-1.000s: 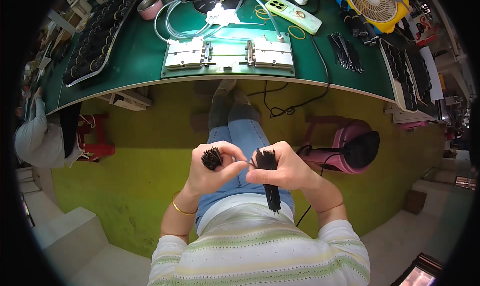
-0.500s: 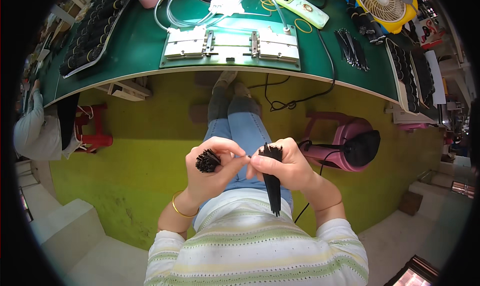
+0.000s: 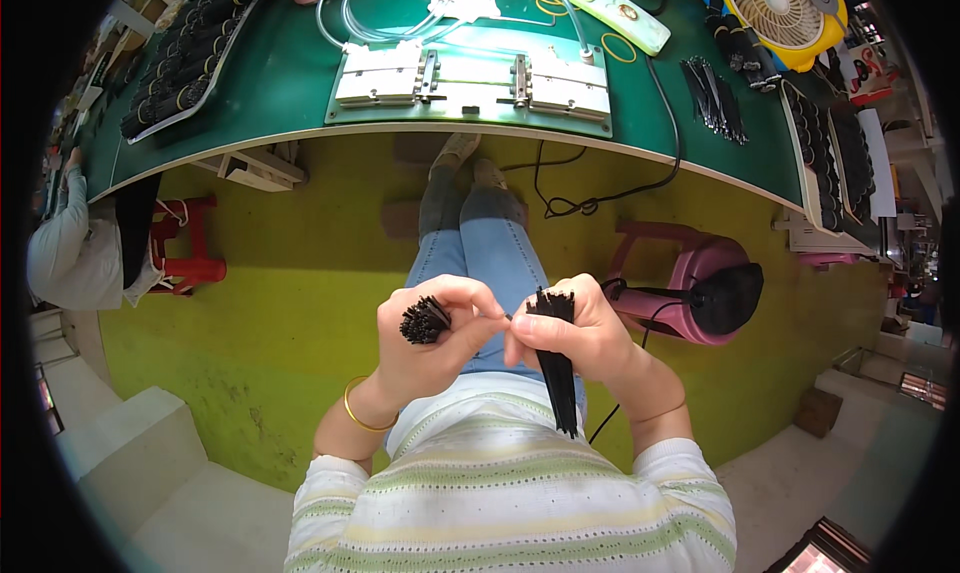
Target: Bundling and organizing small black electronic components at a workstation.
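Observation:
Over my lap, my left hand point(image 3: 437, 325) is closed round a bundle of thin black wires point(image 3: 425, 320), whose cut ends face up. My right hand point(image 3: 575, 331) grips a second bundle of black wires point(image 3: 560, 388), which hangs down toward my striped top and fans out slightly. Thumb and forefinger of both hands meet between the bundles, pinching something tiny that I cannot make out. On the green table point(image 3: 270, 93) ahead, a metal fixture point(image 3: 472, 91) with two clamp blocks sits near the front edge, apart from my hands.
Clear tubing point(image 3: 350, 13) runs behind the fixture. A phone in a pale green case point(image 3: 620, 15), loose black wires point(image 3: 712, 101) and a yellow-blue fan point(image 3: 775, 13) lie to the right. Black bundles fill a tray point(image 3: 190, 63) at left. Pink stool point(image 3: 690, 283) at right; a person point(image 3: 75, 243) sits far left.
Both hands have shifted slightly right, still pinched together. The right bundle's lower end has swung a little right and spread. The table appears slightly shifted with the view.

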`<act>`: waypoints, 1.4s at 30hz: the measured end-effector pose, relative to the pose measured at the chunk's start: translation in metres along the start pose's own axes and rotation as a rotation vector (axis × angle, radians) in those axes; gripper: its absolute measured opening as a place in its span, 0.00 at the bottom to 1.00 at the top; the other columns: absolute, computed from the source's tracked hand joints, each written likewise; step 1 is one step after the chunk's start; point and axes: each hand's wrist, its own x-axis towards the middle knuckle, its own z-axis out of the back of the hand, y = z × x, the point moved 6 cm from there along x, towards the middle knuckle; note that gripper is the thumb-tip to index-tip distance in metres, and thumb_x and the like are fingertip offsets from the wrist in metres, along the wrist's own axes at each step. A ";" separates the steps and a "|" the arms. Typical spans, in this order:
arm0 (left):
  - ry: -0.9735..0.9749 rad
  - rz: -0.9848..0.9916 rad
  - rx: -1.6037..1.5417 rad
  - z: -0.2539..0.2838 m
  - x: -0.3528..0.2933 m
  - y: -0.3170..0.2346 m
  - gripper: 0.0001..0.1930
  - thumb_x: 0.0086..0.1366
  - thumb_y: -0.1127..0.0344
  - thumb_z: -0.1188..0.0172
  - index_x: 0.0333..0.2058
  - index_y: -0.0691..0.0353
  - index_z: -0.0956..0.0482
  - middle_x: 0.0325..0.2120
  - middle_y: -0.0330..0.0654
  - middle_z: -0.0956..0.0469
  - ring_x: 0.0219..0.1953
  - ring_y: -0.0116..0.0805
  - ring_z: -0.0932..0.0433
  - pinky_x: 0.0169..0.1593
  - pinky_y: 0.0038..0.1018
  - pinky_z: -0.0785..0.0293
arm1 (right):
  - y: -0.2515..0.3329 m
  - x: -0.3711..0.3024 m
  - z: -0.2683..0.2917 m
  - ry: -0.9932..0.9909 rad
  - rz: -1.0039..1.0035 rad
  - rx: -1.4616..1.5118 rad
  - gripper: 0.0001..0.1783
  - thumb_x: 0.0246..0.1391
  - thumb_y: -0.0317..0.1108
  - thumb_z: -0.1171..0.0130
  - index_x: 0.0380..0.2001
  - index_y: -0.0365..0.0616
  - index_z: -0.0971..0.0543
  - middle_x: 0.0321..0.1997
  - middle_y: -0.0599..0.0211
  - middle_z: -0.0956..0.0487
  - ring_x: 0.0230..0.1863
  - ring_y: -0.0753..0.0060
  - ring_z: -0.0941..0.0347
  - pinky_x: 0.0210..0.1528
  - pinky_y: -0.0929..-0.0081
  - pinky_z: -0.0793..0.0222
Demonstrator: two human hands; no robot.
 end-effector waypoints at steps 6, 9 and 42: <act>0.015 -0.031 0.000 -0.001 0.001 0.000 0.07 0.48 0.81 0.40 0.25 0.67 0.29 0.16 0.33 0.31 0.19 0.16 0.37 0.23 0.12 0.41 | 0.000 0.000 -0.002 0.009 -0.011 0.003 0.14 0.47 0.34 0.48 0.17 0.35 0.23 0.10 0.69 0.30 0.12 0.84 0.40 0.15 0.84 0.48; -0.024 -0.122 -0.094 -0.002 0.002 0.000 0.07 0.49 0.82 0.42 0.29 0.67 0.26 0.10 0.27 0.37 0.14 0.12 0.43 0.17 0.12 0.49 | 0.001 0.001 -0.002 0.011 -0.012 0.000 0.14 0.47 0.34 0.48 0.17 0.34 0.23 0.10 0.69 0.30 0.12 0.84 0.40 0.15 0.84 0.48; -0.018 -0.041 0.063 0.001 0.015 0.003 0.05 0.50 0.78 0.40 0.27 0.67 0.23 0.10 0.26 0.38 0.15 0.12 0.44 0.18 0.11 0.49 | 0.006 0.002 0.008 -0.185 0.222 -0.219 0.14 0.50 0.33 0.51 0.17 0.35 0.24 0.11 0.72 0.31 0.14 0.86 0.39 0.16 0.86 0.45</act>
